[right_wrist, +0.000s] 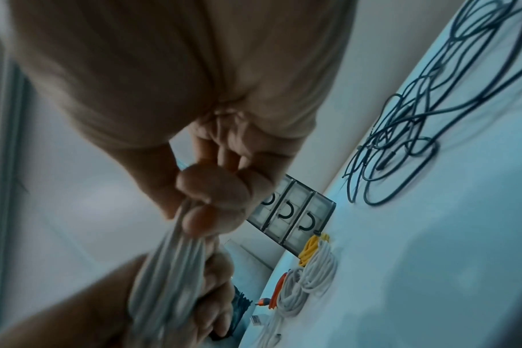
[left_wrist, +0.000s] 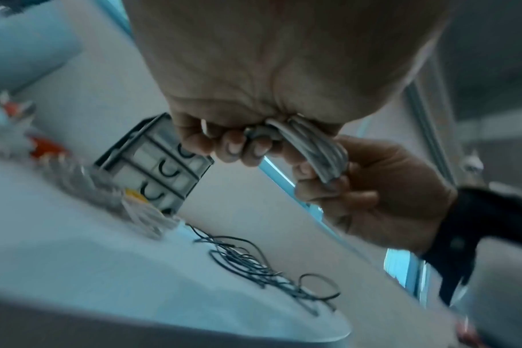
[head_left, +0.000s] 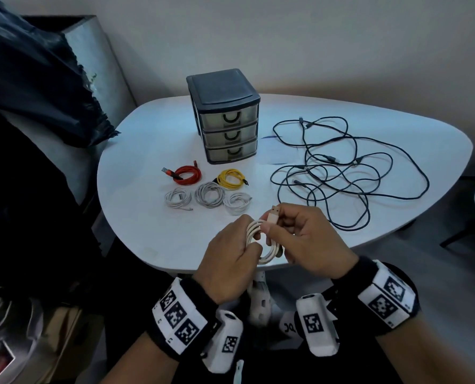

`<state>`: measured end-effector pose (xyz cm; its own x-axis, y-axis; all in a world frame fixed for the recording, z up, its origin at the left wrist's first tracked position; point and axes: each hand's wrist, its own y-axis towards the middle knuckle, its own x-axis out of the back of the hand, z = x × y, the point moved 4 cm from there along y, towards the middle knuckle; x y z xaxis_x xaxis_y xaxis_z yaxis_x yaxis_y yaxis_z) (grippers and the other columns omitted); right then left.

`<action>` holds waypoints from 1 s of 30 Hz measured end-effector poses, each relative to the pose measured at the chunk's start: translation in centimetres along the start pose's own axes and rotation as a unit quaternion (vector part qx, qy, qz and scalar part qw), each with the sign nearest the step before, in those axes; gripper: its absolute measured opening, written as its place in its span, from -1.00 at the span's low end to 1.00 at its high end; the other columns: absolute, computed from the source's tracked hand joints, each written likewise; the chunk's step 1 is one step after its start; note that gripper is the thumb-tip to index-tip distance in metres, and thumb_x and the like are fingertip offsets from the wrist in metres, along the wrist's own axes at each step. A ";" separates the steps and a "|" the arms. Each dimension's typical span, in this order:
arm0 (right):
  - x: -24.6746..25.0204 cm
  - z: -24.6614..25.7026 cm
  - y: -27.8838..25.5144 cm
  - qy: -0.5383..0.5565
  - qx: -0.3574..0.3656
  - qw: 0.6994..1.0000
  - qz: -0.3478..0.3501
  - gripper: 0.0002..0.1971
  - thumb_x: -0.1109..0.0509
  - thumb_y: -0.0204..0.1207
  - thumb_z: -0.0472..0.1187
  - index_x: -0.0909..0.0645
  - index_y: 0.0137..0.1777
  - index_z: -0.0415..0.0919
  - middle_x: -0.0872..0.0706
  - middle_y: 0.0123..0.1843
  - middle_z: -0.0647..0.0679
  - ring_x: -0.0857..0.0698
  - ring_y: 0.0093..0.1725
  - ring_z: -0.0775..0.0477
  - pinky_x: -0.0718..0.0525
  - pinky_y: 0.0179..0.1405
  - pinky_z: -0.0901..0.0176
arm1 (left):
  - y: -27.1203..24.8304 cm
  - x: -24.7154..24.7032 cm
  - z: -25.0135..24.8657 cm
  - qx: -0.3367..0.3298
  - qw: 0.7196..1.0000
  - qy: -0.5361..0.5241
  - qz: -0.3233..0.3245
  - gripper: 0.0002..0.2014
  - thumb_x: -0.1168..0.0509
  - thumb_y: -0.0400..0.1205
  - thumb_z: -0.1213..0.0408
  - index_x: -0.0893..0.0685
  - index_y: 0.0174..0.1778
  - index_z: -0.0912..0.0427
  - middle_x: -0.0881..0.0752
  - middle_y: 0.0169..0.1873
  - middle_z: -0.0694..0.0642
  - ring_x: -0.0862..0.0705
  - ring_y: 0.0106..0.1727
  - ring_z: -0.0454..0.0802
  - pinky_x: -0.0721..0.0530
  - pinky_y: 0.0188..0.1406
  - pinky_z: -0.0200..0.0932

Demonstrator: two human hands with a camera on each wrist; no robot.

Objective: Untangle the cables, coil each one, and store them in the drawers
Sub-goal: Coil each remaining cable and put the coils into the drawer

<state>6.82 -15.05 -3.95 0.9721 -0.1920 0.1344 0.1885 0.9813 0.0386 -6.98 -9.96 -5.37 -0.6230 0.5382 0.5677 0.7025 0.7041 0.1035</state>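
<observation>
White cable (head_left: 261,239), wound into a small coil, held in the air over the near edge of the table (head_left: 136,223), between both hands. Left hand (head_left: 225,261) grips the coil's left side, fingers curled round the bundled strands; the left wrist view shows the strands (left_wrist: 322,150) passing under those fingers. Right hand (head_left: 311,239) pinches the coil's right side, thumb over the strands, with the USB plug (head_left: 273,214) sticking up past its fingers.

On the table beyond the hands: three white coils (head_left: 208,194) in a row, a red coil (head_left: 188,175) and a yellow coil (head_left: 230,178) behind them, all apart from one another. Behind those stands a dark three-drawer unit (head_left: 225,117), all drawers shut. To its right, a loose tangle of black cables (head_left: 341,173) lies spread over the table, partly on a sheet of paper (head_left: 275,153).
</observation>
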 end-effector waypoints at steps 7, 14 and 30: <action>-0.4 -1.9 1.2 0.021 -0.051 0.998 -0.011 -0.93 -0.44 0.59 -0.38 -0.68 -0.13 -0.35 -0.77 -0.30 -0.25 -0.57 -0.54 -0.03 -0.49 -0.63 0.26 | 2.1 1.1 3.2 0.038 0.998 -0.035 0.040 -0.93 -0.21 0.68 0.30 -0.59 -0.07 0.12 -0.63 -0.24 0.08 -0.54 -0.25 -0.11 -0.53 -0.20 -0.10; 0.2 -4.0 4.9 -0.002 -0.113 0.985 -0.133 -0.90 -0.45 0.59 -0.31 -0.61 -0.02 -0.35 -0.75 -0.31 -0.41 -0.68 -0.52 -0.13 -0.59 -0.60 0.17 | 5.0 2.1 6.2 0.176 0.957 -0.207 -0.103 -0.90 -0.35 0.68 0.16 -0.70 0.05 0.05 -0.76 -0.12 0.04 -0.69 -0.30 -0.22 -0.63 -0.28 -0.28; 0.7 -7.0 11.2 -0.009 -0.222 0.958 -0.179 -0.77 -0.45 0.60 -0.13 -0.68 -0.19 -0.29 -0.77 -0.20 -0.21 -0.80 -0.36 -0.13 -0.75 -0.38 0.02 | 5.3 1.3 7.0 0.226 0.922 -0.290 -0.123 -0.91 -0.34 0.69 0.24 -0.71 0.01 0.16 -0.78 -0.15 0.05 -0.73 -0.35 -0.25 -0.60 -0.30 -0.28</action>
<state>10.57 -4.07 -10.38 0.8318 -0.5145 0.2082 0.5548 0.7594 -0.3398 -6.42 -2.26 -9.83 -0.9156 0.4013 0.0264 0.3820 0.8884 -0.2544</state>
